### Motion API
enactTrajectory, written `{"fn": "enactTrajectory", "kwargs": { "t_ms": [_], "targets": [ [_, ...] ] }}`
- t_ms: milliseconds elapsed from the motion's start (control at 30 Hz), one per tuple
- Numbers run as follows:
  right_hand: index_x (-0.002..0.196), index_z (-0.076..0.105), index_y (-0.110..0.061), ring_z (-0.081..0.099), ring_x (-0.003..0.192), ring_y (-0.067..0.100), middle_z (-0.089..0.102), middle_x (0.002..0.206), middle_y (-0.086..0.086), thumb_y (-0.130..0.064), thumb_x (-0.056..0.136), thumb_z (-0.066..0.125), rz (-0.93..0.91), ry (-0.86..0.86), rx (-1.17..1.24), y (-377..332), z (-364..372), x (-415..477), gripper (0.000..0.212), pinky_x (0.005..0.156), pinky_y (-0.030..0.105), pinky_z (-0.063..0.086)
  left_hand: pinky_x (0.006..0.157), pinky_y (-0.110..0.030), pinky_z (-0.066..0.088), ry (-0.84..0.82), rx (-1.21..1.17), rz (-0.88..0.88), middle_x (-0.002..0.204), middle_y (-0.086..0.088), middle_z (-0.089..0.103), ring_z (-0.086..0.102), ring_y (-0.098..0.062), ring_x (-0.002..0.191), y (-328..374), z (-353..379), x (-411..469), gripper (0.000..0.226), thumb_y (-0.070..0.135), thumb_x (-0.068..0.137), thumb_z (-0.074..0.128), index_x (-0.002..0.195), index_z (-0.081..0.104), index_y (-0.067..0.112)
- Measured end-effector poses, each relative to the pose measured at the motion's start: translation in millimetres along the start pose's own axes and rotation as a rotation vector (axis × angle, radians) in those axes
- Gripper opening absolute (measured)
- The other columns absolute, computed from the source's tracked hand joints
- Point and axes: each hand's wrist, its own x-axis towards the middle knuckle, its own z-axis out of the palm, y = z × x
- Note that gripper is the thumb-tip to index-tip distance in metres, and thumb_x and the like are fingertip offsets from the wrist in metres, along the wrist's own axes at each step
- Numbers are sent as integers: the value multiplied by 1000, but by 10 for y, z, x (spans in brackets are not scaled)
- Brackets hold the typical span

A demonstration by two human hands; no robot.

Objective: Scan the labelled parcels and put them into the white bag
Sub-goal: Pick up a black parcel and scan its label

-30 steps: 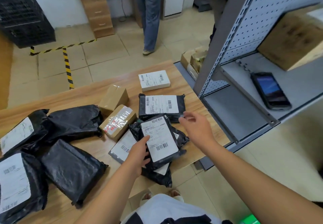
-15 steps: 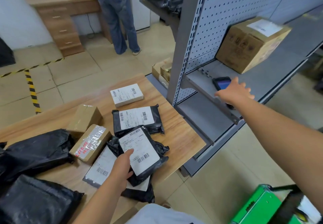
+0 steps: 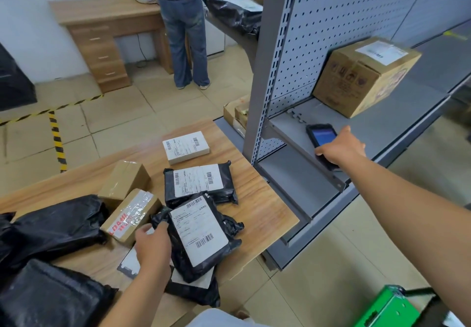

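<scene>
Several labelled parcels lie on the wooden table (image 3: 262, 199). My left hand (image 3: 153, 247) grips the left edge of a black labelled parcel (image 3: 201, 235) near the table's front edge. Behind it lie a second black parcel (image 3: 198, 181) with a white label and a white labelled box (image 3: 185, 147). On the grey shelf (image 3: 382, 127) to the right, my right hand (image 3: 340, 149) closes around the lower end of a black handheld scanner (image 3: 321, 136) with a lit blue screen. No white bag is in view.
Two brown taped boxes (image 3: 127, 199) and black bags (image 3: 51, 227) fill the table's left. A big cardboard box (image 3: 364, 74) stands on the shelf. A person (image 3: 183, 28) stands at a desk (image 3: 102, 33) behind. A green object (image 3: 384, 309) is at lower right.
My right hand left the parcels, reached right to the shelf and closed on the scanner. My left hand slid to the parcel's left edge. The view swung right.
</scene>
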Motion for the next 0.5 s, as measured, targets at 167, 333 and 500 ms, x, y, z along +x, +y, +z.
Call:
{"fn": "enactTrajectory", "kwargs": {
  "t_ms": [167, 333, 500],
  "targets": [
    [156, 24, -16, 50, 127, 43, 57, 138, 20, -34, 77, 84, -165, -65, 185, -89, 37, -273, 101, 91, 52, 53, 60, -25, 44, -158, -139, 203, 102, 4, 67, 64, -11, 84, 288, 31, -249, 13, 18, 94, 60, 105, 64, 23],
    [148, 39, -31, 71, 83, 16, 66, 115, 2, -29, 67, 93, -240, -486, 585, -222, 38, -968, 97, 61, 29, 54, 77, -22, 51, -515, -108, 321, 107, 8, 73, 68, -12, 101, 676, 59, -677, 11, 24, 90, 70, 99, 75, 28],
    [134, 54, -38, 72, 103, 22, 78, 104, -2, -31, 52, 91, -288, -919, 654, -126, 216, -1535, 90, 101, 55, 49, 83, -26, 57, -744, -172, 342, 114, 7, 71, 68, -12, 106, 871, 16, -998, 28, 42, 80, 77, 107, 73, 37]
  ]
}}
